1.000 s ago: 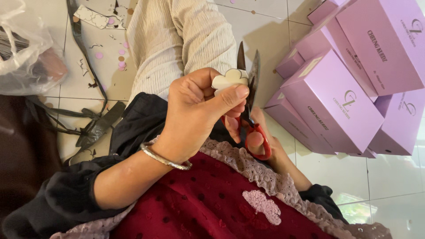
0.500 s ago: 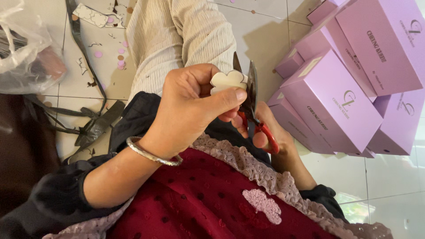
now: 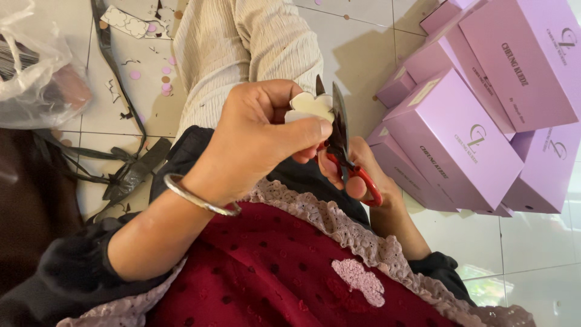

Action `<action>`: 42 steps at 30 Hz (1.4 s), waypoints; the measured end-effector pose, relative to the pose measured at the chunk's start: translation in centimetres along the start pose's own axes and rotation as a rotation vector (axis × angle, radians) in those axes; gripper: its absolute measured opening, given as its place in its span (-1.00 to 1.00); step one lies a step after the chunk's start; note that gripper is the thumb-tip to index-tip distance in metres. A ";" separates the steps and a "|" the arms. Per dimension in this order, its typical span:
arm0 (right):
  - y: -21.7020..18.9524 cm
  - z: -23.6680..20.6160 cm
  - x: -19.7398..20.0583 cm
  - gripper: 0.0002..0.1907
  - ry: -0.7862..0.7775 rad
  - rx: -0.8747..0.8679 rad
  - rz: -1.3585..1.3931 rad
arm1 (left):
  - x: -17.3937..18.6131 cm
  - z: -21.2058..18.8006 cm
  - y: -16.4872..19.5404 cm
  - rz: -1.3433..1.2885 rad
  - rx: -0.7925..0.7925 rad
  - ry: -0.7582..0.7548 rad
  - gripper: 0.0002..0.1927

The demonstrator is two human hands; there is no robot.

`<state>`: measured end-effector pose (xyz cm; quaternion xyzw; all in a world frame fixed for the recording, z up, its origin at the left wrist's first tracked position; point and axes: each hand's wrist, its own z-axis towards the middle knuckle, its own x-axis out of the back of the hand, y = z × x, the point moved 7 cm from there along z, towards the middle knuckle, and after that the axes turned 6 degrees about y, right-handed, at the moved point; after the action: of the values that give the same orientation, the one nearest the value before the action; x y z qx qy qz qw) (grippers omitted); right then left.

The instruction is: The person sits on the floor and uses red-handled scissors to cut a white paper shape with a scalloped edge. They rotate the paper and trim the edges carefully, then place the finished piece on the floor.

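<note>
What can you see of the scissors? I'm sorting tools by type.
The scissors have red loop handles and dark metal blades. The right hand holds them, fingers through the loops, blades pointing up and away with tips slightly apart, against the edge of a small cream scalloped cutout pinched in the left hand.

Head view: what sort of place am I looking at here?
Probably an informal craft or packing spot on a tiled floor, not a bench: stacked lilac boxes sit alongside, paper offcuts litter the tiles, and the right hand works red-handled scissors on a cream cut-out held by the left hand.
</note>
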<state>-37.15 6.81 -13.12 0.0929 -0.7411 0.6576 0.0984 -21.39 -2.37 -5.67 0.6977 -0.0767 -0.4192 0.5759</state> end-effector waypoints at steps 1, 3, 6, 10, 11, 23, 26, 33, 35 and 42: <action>-0.3 -0.1 0.0 -0.08 0.000 0.042 0.009 | 0.0 -0.1 -0.1 0.022 -0.016 0.026 -0.90; -1.1 -0.2 -0.1 -0.08 0.001 0.131 0.027 | -0.1 -0.1 -0.1 0.047 -0.049 0.055 -0.88; -0.9 -0.1 0.2 -0.05 0.002 0.046 -0.068 | -0.2 -0.2 0.1 0.078 -0.081 0.043 -0.86; -0.6 0.0 0.8 0.00 -0.016 -0.035 -0.059 | -0.1 -0.2 0.7 0.102 -0.048 -0.027 -0.84; -1.0 0.1 0.9 0.02 -0.038 0.024 -0.065 | -0.2 -0.1 0.8 0.086 -0.028 -0.043 -0.85; -0.7 0.1 1.5 -0.02 -0.104 0.134 -0.087 | 0.1 0.1 1.7 0.262 0.083 -0.106 -0.85; -0.3 0.5 1.4 -0.02 -0.094 0.018 -0.076 | 0.3 0.1 1.6 0.248 0.013 -0.041 -0.82; 0.0 0.4 0.8 0.05 -0.059 -0.010 -0.032 | 0.8 0.2 1.1 0.154 -0.046 -0.004 -0.78; -0.1 0.3 0.6 0.02 -0.048 0.049 -0.029 | 0.6 0.0 0.7 0.087 -0.059 0.000 -0.76; 2.0 -0.1 -0.7 -0.61 0.124 -0.140 0.137 | -0.1 -0.5 -0.8 -0.014 -0.089 0.108 -0.77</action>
<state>-37.02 7.12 -15.21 -0.0059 -0.7824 0.6138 0.1052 -21.47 -1.68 -6.35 0.6934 -0.0221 -0.3880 0.6068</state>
